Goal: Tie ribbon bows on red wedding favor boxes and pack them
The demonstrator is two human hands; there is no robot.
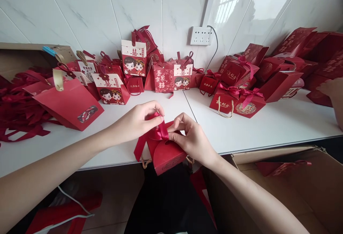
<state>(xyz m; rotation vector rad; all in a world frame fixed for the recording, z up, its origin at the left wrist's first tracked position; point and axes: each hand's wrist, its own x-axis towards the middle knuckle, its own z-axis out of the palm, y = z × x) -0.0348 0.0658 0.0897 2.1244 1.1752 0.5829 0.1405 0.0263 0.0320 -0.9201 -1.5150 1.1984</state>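
A red gift box (168, 155) with gold rope handles sits at the front edge of the white table, partly over my lap. Red ribbon (160, 132) lies across its top, and one loose tail hangs off the left side. My left hand (144, 117) pinches a loop of the ribbon between thumb and fingers above the box. Close beside it, my right hand (187, 133) has thumb and index finger closed on the ribbon at the right of the loop. The fingertips partly hide where the ribbon crosses.
Finished red boxes (225, 98) and printed bags (111, 87) stand along the tiled wall. A ribbon heap (24, 108) lies at left. An open cardboard box (281, 191) is below the table at right. Another person's hand (333, 92) shows at the right edge.
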